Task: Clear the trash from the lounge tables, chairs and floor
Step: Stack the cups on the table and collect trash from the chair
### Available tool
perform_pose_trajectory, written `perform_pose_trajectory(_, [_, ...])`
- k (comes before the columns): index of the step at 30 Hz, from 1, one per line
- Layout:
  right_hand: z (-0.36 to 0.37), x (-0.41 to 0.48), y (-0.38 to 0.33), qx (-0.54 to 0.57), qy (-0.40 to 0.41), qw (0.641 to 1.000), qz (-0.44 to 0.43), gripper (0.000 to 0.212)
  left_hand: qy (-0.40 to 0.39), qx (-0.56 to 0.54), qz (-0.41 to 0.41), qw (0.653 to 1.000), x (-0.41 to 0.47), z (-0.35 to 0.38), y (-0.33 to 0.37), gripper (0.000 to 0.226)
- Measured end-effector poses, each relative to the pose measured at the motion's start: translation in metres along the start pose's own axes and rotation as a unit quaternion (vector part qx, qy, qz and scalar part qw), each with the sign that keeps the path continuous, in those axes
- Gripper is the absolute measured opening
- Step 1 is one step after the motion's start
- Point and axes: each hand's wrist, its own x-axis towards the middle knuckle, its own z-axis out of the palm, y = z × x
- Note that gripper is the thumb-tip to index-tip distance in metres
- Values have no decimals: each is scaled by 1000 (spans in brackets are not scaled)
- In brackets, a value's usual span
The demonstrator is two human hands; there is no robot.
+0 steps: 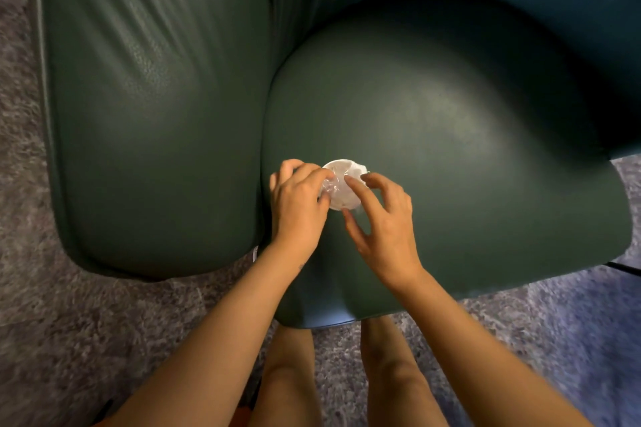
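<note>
Near the left edge of a dark green leather seat cushion (451,114), the left hand (298,204) curls its fingers round a crumpled clear plastic cup (341,184). The right hand (381,222), fingers spread, touches it with a fingertip. A loose grip could let it slip into the gap beside a second cushion (156,114). Grey carpet (52,322) lies below.

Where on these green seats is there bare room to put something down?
The left seat is bare all over. The right seat is bare behind and to the right of the trash. It is crowded only at its front left, where the left hand and right hand meet on the trash.
</note>
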Motion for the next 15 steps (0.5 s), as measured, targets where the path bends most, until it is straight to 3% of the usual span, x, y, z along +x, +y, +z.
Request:
perform_pose_trajectory(4, [3, -8, 5, -29, -61, 996, -56, 52, -4, 22, 2, 1000, 2, 3, -3, 22])
perform_pose_trajectory(8, [7, -9, 3, -97, -137, 985, -49, 51, -15, 7, -3, 1000, -1, 2, -11, 28])
perform_pose_trajectory(15, [20, 4, 3, -161, -188, 968, -31, 51, -25, -4, 6, 1000, -15, -1, -12, 35])
